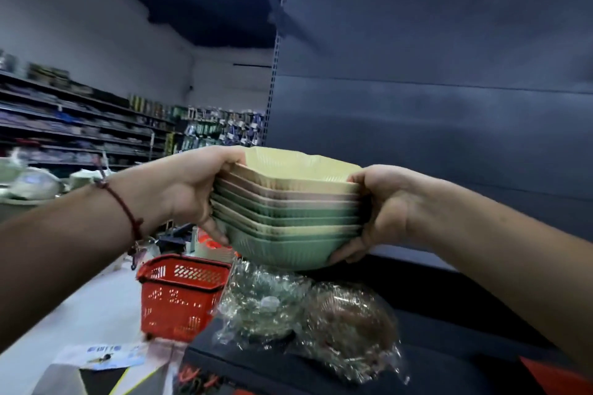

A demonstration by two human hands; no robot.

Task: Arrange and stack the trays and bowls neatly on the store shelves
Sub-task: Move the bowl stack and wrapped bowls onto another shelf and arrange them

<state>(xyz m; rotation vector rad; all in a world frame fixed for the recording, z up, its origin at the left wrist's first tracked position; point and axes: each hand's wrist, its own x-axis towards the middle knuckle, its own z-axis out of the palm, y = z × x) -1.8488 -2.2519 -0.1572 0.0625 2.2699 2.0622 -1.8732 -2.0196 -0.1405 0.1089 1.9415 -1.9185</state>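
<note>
A nested stack of ribbed plastic bowls (pixel 288 212), yellow on top, then pinkish and green ones, hangs in the air in front of a dark shelf unit (pixel 433 112). My left hand (pixel 189 192) grips the stack's left side, thumb on the top rim and fingers under the bottom bowl. My right hand (pixel 382 212) clamps the right side the same way. Below the stack, on the dark lower shelf (pixel 449 324), lie clear plastic-wrapped bundles (pixel 308 314) whose contents are hard to make out.
A red shopping basket (pixel 179 295) stands on the pale floor to the lower left, with papers (pixel 106 357) near it. Stocked shelves (pixel 70 125) line the far left aisle. The shelf unit's back panel fills the right half of the view.
</note>
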